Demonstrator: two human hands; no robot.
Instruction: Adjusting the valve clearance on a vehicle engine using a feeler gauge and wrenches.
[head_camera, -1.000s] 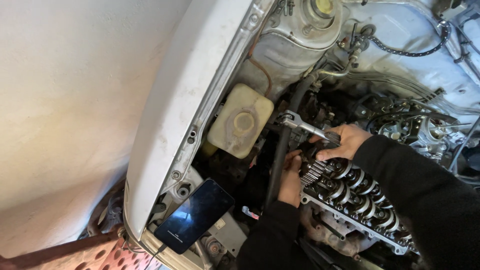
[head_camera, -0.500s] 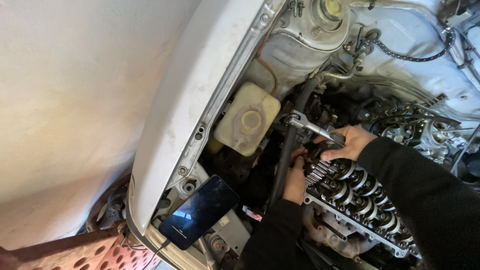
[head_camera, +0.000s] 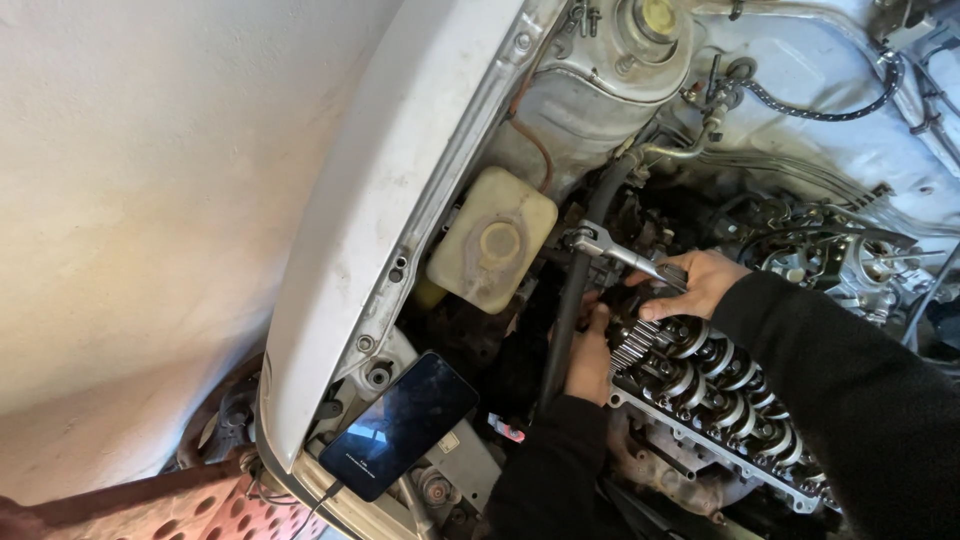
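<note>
My right hand (head_camera: 695, 282) grips the handle of a chrome ratchet wrench (head_camera: 612, 250), whose head points left toward the black hose. Just below it, my left hand (head_camera: 590, 352) presses against the toothed gear end (head_camera: 634, 342) of an exposed engine cylinder head (head_camera: 720, 385) with rows of valve springs. What the left fingers hold is hidden. Both arms wear dark sleeves.
A cream fluid reservoir (head_camera: 493, 250) sits left of the wrench beside a thick black hose (head_camera: 575, 300). A dark smartphone (head_camera: 400, 425) with a cable leans on the white fender (head_camera: 400, 200). A pale wall fills the left side. Wires and lines crowd the right.
The camera has shifted slightly, so the engine bay sits a little to the right. Both hands stay at the gear end with the ratchet in nearly the same position.
</note>
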